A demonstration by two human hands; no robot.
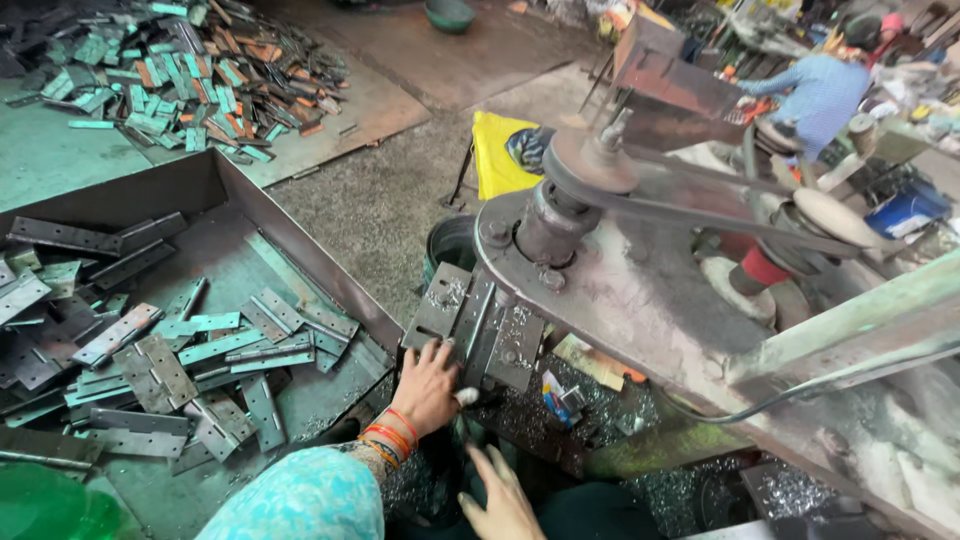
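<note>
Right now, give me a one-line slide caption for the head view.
Left hand on the belt-driven press's die block, right hand open below, hinge plates heaped in the tray alongside.

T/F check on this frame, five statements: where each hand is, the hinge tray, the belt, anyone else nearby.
1. The left hand rests against the metal block of the machine. True.
2. The right hand holds a hinge. False: it is open and holds nothing, below the block.
3. The tray on the left holds loose metal hinges. True.
4. The machine's pulley has no belt. False: a belt runs from it to the right.
5. No one else is in view. False: a person in a blue top is at the far bench.
</note>
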